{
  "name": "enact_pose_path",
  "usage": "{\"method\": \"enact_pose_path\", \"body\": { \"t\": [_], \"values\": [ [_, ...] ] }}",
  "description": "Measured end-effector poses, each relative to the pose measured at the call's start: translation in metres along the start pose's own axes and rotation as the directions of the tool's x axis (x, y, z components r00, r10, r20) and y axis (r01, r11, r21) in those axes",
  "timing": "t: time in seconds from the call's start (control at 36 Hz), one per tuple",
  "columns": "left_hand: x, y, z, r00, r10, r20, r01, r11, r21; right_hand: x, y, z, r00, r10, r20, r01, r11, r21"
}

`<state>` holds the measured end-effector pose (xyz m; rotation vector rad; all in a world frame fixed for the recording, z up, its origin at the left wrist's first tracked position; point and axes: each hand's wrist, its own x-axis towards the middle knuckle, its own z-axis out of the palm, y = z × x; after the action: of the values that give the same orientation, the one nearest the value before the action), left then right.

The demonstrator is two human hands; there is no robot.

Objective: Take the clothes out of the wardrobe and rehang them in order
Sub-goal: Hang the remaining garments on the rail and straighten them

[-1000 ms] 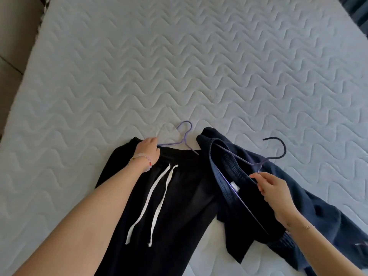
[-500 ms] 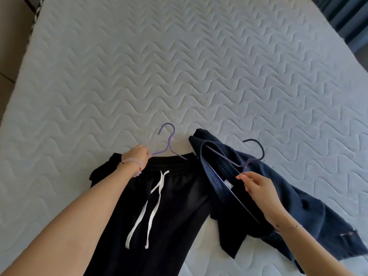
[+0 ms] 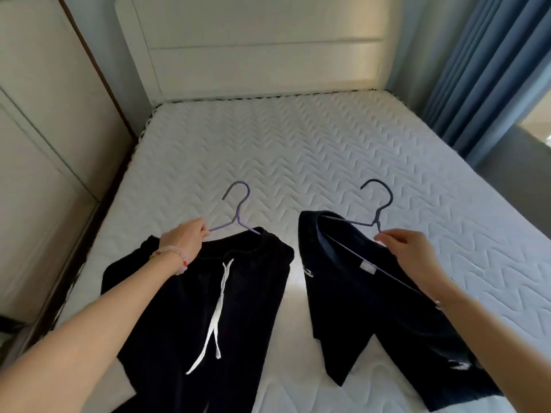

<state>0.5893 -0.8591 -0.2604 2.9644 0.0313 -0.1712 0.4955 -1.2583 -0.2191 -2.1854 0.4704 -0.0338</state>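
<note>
Both hangers, the purple hanger (image 3: 237,210) and dark hanger (image 3: 376,204), have lifted and drawn well apart.

A bare white mattress (image 3: 298,150) with a wavy quilted pattern fills the room's middle. At its far edge stands a pale panelled headboard (image 3: 262,49), lit warmly on its right part. Cream panelled cabinetry (image 3: 38,120) runs along the mattress's left edge. Blue curtains (image 3: 489,64) hang by the far right corner, with a bright opening (image 3: 539,126) beside them.
</note>
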Motion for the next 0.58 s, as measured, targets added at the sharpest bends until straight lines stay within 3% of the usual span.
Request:
{"method": "enact_pose_path", "body": {
  "t": [0.28,0.58],
  "values": [
    [-0.125,-0.034,-0.171,0.941,-0.182,-0.286,0.151,0.98,-0.126,-0.054,-0.108,-0.067,0.975,-0.22,0.033,0.214,0.968,0.128],
    [-0.307,-0.066,-0.297,0.694,-0.45,-0.563,0.442,0.883,-0.161,-0.128,-0.204,-0.09,0.853,-0.492,0.173,0.398,0.828,0.394]
  ]
}}
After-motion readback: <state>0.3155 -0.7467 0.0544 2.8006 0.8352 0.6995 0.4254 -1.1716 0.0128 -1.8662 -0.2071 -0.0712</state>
